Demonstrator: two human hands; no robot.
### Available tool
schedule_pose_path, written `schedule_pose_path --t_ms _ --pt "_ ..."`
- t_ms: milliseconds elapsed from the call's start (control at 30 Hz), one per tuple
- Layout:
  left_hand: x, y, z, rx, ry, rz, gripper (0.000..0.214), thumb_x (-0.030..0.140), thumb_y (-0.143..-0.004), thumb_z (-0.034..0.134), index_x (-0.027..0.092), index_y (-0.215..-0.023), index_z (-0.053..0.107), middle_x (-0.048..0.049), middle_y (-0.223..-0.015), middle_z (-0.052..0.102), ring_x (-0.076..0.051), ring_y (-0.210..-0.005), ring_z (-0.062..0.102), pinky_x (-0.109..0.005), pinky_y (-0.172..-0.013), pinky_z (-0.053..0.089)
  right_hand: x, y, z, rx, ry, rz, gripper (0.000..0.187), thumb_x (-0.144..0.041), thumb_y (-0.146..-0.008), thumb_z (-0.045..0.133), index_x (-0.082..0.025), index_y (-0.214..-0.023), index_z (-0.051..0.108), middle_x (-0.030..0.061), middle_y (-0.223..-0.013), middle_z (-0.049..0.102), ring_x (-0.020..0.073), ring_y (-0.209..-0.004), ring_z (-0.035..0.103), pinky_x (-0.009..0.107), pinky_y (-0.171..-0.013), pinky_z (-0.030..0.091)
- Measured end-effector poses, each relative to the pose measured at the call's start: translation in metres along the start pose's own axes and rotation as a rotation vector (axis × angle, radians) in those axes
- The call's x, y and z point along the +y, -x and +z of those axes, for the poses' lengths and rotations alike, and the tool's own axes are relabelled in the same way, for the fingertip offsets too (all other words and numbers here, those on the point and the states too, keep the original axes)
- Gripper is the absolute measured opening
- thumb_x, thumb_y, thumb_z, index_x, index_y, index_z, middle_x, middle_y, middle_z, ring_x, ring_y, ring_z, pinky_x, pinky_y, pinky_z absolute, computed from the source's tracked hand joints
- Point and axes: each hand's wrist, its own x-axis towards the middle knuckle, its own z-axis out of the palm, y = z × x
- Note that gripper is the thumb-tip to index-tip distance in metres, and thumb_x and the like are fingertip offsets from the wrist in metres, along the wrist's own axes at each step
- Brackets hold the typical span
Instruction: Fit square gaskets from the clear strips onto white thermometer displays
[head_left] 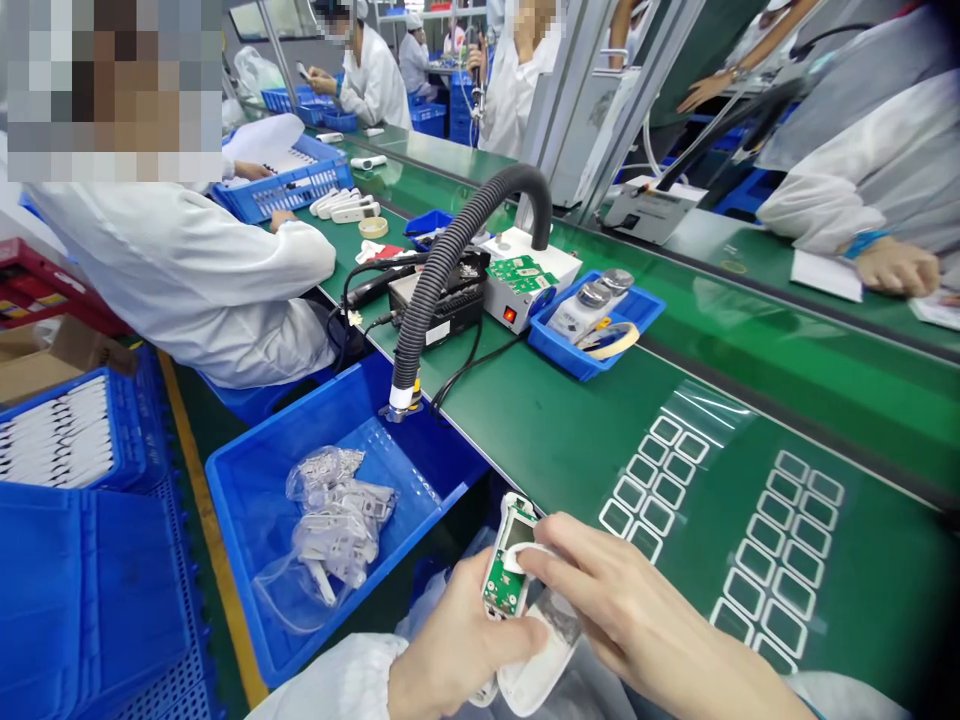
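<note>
My left hand (457, 635) is closed around a white handheld device housing with a green circuit board (504, 585) and a dark display window in it. Its thumb presses on a second white casing part (536, 665) just below. My right hand (600, 590) bends over the board from the right. Its fingers are pinched on a small white piece (521, 553), which lies against the board by the display. What kind of piece it is cannot be made out. The lower ends of both casing parts are partly hidden by my hands.
Sheets of white rectangular frames (780, 555) lie on the green table (555, 430). A blue tray (592, 350) holds bottles and tape. A black hose (450, 250) arches over a blue bin (247, 520) of bagged white parts. A co-worker's sleeve (225, 270) is at left.
</note>
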Motion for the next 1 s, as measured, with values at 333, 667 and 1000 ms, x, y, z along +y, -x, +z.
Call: schedule_pose_path --t_ms 333,667,1000 --pt "-0.004 -0.002 -0.014 0.117 0.028 -0.1 0.058 0.024 -0.059 0.084 0.013 -0.11 0.059 0.0013 -0.075 0.057 -0.012 -0.063 0.047 -0.024 -0.058 0.037 0.015 0.016 -0.01 0.039 -0.185 0.125 0.039 -0.002 -0.091 0.03 -0.022 -0.111 0.057 0.0052 -0.089 0.051 0.0161 -0.071 0.051 0.027 -0.061 0.042" --pt "-0.012 -0.002 -0.018 0.088 0.049 -0.104 0.061 0.03 -0.06 0.087 0.014 -0.112 0.058 -0.003 -0.085 0.062 -0.016 -0.072 0.053 -0.026 -0.065 0.04 0.022 0.019 -0.004 0.062 -0.304 0.186 0.035 -0.011 -0.099 0.03 -0.022 -0.117 0.058 0.0056 -0.091 0.052 0.0158 -0.074 0.054 0.029 -0.065 0.046" --pt "-0.014 -0.007 -0.02 0.173 -0.001 -0.135 0.063 0.024 -0.059 0.082 0.015 -0.116 0.058 -0.0001 -0.081 0.06 -0.016 -0.069 0.052 -0.027 -0.065 0.04 0.044 0.021 -0.017 0.215 -0.328 0.371 0.017 -0.027 -0.101 0.04 -0.024 -0.105 0.056 0.0033 -0.091 0.062 0.0158 -0.073 0.059 0.028 -0.066 0.048"
